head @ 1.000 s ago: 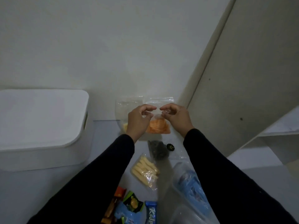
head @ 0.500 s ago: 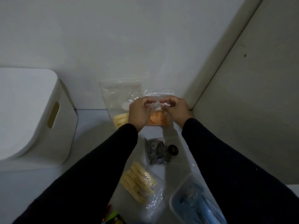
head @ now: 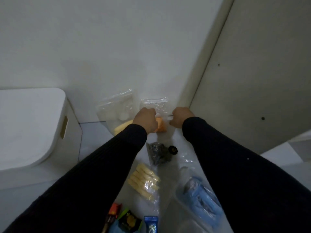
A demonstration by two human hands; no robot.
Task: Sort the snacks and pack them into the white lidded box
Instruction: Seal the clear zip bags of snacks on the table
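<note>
Blue and orange wrappers sit at the bottom edge of the frame: a blue snack bar (head: 151, 224), a dark packet with a yellow print (head: 130, 221) and an orange wrapper (head: 114, 210), all bunched together. Right of them I see a clear tub holding blue packets (head: 200, 197), partly under my right sleeve. Just above centre-bottom, a clear bag of pale stick biscuits (head: 143, 180) lies flat on the white table (head: 94, 138). Above that, a clear bag of dark snacks (head: 158, 153), with one dark round piece (head: 173, 150) just beside it on the right.

Mid-frame, both hands are at a clear zip bag of orange snacks (head: 161, 126) standing against the wall. My left hand (head: 146, 120) is curled, gripping the bag's left side; my right hand (head: 180, 117) is fisted, pinching its right edge, a strip of plastic stretched between them. Fingertips are hidden from me, so exact finger placement I can't tell.

Left of that bag, touching or nearly so, another clear bag with yellowish pieces (head: 117, 113) leans on the wall.

Far left, the white lidded box (head: 33, 128), lid on, side handle slot facing the bags, well apart from my hands.
</note>
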